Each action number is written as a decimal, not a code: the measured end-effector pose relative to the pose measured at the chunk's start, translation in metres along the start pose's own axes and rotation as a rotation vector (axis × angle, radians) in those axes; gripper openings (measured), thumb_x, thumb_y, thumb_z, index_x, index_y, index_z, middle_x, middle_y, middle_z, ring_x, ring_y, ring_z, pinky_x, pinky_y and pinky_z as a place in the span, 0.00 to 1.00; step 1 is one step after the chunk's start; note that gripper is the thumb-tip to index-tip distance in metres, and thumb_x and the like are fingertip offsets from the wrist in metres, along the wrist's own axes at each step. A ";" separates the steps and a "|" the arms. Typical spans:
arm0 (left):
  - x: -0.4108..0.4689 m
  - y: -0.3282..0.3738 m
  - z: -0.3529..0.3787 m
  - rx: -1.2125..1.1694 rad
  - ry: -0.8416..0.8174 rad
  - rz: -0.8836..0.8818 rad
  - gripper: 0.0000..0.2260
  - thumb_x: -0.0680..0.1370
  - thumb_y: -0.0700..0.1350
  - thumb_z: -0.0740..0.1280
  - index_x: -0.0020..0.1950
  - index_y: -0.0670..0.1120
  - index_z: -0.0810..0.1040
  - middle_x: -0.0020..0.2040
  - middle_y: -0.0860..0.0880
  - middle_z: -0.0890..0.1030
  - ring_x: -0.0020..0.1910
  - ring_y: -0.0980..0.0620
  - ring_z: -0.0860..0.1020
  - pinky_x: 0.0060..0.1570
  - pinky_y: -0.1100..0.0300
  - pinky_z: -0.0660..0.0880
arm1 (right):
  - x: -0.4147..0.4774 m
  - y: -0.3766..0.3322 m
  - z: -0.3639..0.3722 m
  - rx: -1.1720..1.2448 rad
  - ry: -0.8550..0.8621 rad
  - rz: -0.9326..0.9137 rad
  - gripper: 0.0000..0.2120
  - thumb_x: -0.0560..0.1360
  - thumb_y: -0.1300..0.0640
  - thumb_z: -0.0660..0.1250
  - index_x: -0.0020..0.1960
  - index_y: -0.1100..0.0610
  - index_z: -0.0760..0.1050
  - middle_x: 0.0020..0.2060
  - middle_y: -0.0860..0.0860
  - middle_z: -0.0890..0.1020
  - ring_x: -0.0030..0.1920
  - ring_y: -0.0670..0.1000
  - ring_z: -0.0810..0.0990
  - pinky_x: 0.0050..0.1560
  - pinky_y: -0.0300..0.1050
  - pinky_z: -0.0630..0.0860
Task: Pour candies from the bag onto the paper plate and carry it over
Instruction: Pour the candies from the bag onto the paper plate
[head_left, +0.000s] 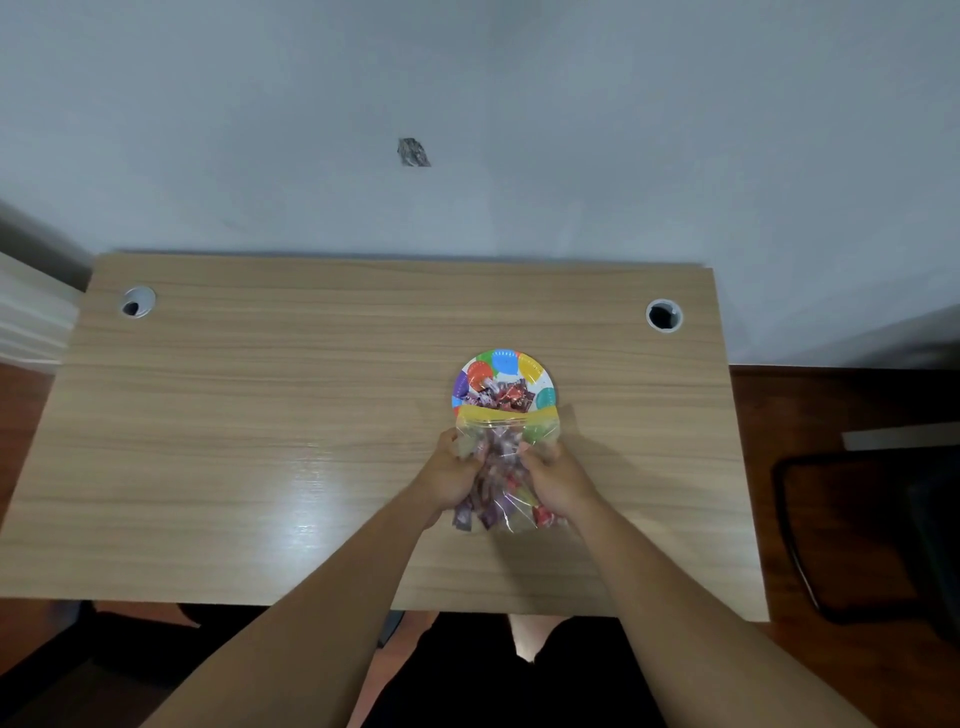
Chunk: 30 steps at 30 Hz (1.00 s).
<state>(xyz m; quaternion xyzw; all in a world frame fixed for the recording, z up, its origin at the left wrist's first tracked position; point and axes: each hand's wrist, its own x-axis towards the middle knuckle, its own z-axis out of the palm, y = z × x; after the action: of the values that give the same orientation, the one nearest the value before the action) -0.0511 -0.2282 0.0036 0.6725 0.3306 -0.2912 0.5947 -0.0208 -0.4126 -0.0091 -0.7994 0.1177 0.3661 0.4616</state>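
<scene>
A small paper plate (514, 364) with coloured balloon print lies on the wooden desk, right of centre. Several wrapped candies (501, 393) lie on it. A clear plastic bag (506, 475) with a yellow zip strip is tipped mouth-first over the plate's near rim, still holding many candies. My left hand (451, 473) grips the bag's left side and my right hand (558, 478) grips its right side, both squeezing the middle of the bag. The bag covers the near part of the plate.
The wooden desk (311, 415) stands against a pale wall, with cable holes at the back left (137, 301) and back right (664, 315). A dark chair frame (857, 530) stands on the floor to the right.
</scene>
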 end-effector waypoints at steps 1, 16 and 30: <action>-0.002 0.002 0.001 -0.004 0.005 0.006 0.21 0.85 0.49 0.67 0.74 0.50 0.63 0.60 0.42 0.85 0.45 0.49 0.85 0.35 0.61 0.80 | 0.002 0.003 0.000 0.004 0.005 0.006 0.16 0.82 0.42 0.65 0.66 0.46 0.82 0.53 0.45 0.90 0.57 0.51 0.87 0.65 0.52 0.81; -0.012 -0.002 0.003 -0.085 -0.003 -0.016 0.21 0.84 0.45 0.69 0.73 0.51 0.65 0.57 0.46 0.85 0.47 0.49 0.86 0.36 0.58 0.81 | -0.010 0.011 -0.001 0.020 0.008 0.009 0.20 0.82 0.39 0.65 0.69 0.45 0.81 0.60 0.47 0.88 0.62 0.52 0.85 0.69 0.53 0.79; -0.020 -0.009 0.000 -0.198 0.015 0.025 0.21 0.83 0.40 0.71 0.72 0.47 0.67 0.52 0.45 0.85 0.40 0.52 0.87 0.32 0.61 0.82 | -0.023 0.004 -0.008 0.076 0.043 0.022 0.14 0.86 0.51 0.65 0.67 0.55 0.81 0.56 0.50 0.86 0.60 0.53 0.85 0.62 0.46 0.78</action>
<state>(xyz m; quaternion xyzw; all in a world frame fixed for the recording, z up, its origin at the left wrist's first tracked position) -0.0703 -0.2291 0.0136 0.6166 0.3540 -0.2447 0.6593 -0.0351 -0.4244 0.0067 -0.7878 0.1502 0.3489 0.4848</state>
